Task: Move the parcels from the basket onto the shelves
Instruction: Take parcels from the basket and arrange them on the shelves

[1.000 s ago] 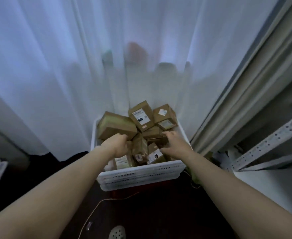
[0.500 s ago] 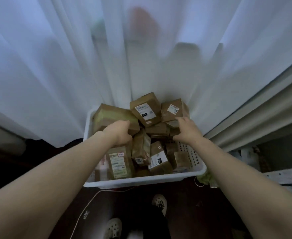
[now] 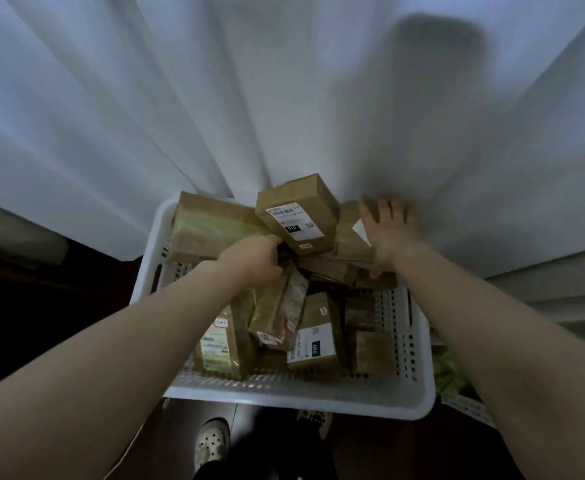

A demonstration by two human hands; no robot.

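From the head camera: reaching with both bare arms into a white basket (image 3: 284, 393) standing against a white curtain (image 3: 180, 98) and holding a pile of brown parcels (image 3: 312, 341). Laying the right hand (image 3: 388, 233) flat, fingers spread and straight, on the far-right parcel (image 3: 350, 240). Curling the left hand (image 3: 253, 261) down among the middle parcels, just beside the labelled box (image 3: 298, 213); not possible to tell whether gripping anything.
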